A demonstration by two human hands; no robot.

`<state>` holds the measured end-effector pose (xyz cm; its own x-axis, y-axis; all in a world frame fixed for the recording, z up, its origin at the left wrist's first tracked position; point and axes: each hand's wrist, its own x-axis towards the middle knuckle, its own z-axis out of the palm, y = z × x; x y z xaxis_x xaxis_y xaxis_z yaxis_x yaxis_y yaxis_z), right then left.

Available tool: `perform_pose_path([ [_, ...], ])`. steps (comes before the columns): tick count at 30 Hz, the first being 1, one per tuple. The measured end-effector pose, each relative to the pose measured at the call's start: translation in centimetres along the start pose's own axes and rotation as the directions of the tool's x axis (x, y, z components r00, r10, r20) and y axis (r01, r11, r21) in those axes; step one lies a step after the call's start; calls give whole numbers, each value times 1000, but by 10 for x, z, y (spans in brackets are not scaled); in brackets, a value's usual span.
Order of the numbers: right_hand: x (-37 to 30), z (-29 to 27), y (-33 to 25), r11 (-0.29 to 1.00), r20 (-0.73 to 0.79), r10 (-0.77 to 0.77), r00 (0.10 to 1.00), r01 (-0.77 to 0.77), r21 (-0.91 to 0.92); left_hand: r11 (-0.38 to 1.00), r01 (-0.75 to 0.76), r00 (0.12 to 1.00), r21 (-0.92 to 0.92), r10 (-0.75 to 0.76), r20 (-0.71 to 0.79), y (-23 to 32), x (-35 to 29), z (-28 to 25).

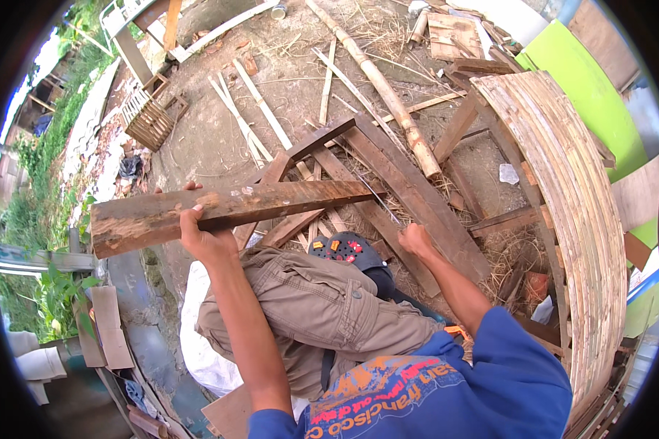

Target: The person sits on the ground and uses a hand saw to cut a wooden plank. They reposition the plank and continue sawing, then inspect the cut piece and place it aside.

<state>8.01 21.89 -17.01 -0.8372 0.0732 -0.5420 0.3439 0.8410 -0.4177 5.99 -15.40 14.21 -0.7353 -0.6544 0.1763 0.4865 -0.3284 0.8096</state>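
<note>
My left hand [206, 235] is wrapped round a thick brown wooden plank [271, 203], thumb on the near side and fingertips over its far edge. The plank is held slantwise over my lap, its wide, rough end at the left and its narrow end beyond my shoe. My right hand [415, 240] is closed on a tool with a thin, shiny metal blade [379, 197]. Its grip is hidden in my fist, and I cannot tell its exact kind. The blade meets or passes close by the plank's narrow end. Below that end, dark wooden beams [417, 197] lie joined at an angle.
A slatted bamboo panel [564, 219] curves along my right side. A long bamboo pole [377, 80] and several thin strips lie on the dirt ahead. A slatted crate [150, 121] sits at the far left. My dark clog [351, 250] is close beneath the plank.
</note>
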Motion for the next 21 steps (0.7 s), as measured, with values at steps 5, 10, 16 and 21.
perform_pose_path([
  [5,-31,4,-7,990,-115,-124,986,131,60,1000,20,1000,0,-20,2,2,1,-6],
  [10,-30,4,-20,986,-118,-135,984,145,80,1000,27,1000,-6,-27,-16,7,-2,-1],
  [16,18,15,20,984,-137,172,976,-164,64,999,30,999,-13,-29,46,4,-4,16],
  [21,-7,-4,-14,976,-222,-201,954,216,42,999,-29,987,-44,36,154,9,-5,0],
])
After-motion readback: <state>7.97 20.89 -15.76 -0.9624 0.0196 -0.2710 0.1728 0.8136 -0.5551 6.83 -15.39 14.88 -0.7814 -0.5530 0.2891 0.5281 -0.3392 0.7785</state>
